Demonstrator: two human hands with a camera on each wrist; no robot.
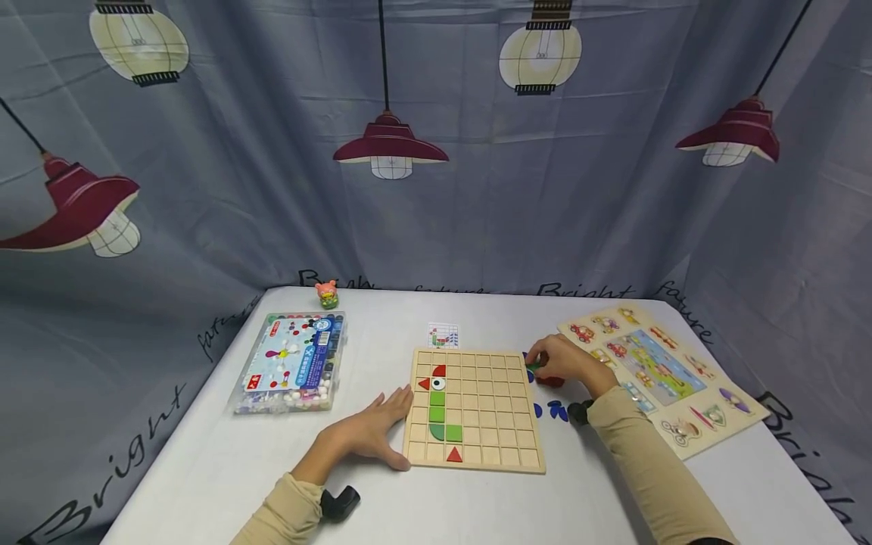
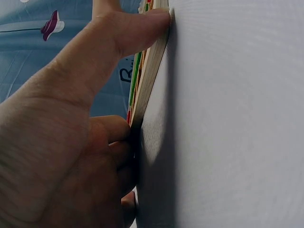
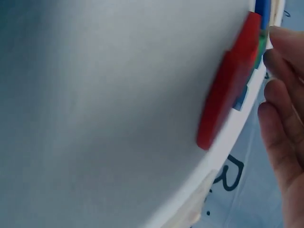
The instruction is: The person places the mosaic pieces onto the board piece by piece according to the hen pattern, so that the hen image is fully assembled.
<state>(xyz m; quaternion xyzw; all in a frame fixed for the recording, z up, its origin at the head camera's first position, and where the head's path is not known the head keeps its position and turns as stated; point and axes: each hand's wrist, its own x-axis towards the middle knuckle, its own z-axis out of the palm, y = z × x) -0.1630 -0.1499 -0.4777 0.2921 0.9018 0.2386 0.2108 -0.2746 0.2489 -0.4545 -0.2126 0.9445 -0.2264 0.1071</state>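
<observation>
Grey backdrop [image 1: 477,212] — "Bright future" lettering

Pale wood, bright pieces, grey-blue cloth

The wooden grid board [image 1: 487,412] is light tan, carrying red, green and white pieces [image 1: 439,412]; loose red [image 1: 550,381] and blue pieces [image 1: 548,411] lie beside it on the white surface [image 1: 204,469]. The bead box [image 1: 293,363] has a blue label over multicoloured beads. The picture puzzle board [image 1: 681,439] is pale with coloured vehicles. The backdrop [image 1: 272,189] is grey-blue, printed with maroon lamps and cream bulbs. Sleeves [image 1: 654,469] are beige.
</observation>
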